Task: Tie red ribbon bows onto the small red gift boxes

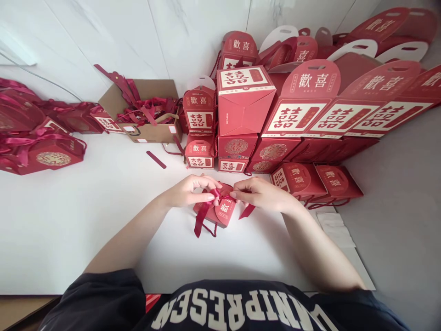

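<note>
A small red gift box (224,215) with white characters lies on the white table (165,253), a twisted red cord handle hanging from its near side. Dark red ribbon (201,218) crosses its top, looped near the middle. My left hand (193,191) pinches the ribbon loop between thumb and fingers at the box's left. At the right, my right hand (257,193) is closed on the ribbon close to the loop, and a ribbon tail sticks out below it. The fingers of both hands partly cover the box top.
Red boxes (292,115) are stacked at the back right. An open cardboard box (155,132) of ribbons stands at the back left, a loose red strip (156,159) in front. Ribboned boxes (51,158) sit far left. White tissues (336,230) lie at the right.
</note>
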Tool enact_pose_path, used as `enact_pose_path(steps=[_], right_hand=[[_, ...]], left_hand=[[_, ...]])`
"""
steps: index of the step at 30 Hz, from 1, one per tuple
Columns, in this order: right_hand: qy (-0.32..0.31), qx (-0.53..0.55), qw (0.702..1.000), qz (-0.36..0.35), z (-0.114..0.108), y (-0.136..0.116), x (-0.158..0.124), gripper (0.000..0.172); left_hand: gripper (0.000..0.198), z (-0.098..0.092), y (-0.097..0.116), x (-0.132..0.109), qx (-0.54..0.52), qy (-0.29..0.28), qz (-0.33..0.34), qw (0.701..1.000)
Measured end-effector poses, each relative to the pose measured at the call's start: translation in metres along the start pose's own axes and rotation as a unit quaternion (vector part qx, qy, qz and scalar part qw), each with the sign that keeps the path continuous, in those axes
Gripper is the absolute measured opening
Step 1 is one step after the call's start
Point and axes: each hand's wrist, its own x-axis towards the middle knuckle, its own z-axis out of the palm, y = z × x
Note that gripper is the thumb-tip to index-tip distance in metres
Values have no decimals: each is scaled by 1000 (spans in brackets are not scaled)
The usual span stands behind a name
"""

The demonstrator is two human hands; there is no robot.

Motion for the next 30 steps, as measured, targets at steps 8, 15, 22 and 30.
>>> enact_pose_path(steps=[8, 15, 22, 30], right_hand=[[4, -10, 1000, -2, 0, -2, -3, 40], [10, -41, 997, -72, -5, -12, -12, 38], [83, -141, 987, 4, -9, -1, -11, 41], [80, -142, 986, 25, -7, 9, -2, 41]], left_hand=[[35, -19, 25, -17, 46, 31, -72, 996], [36, -21, 25, -23, 123, 13, -173, 977], [32, -32, 20, -23, 118, -12, -207, 971], [13, -23, 5, -10, 5, -42, 16, 999]])
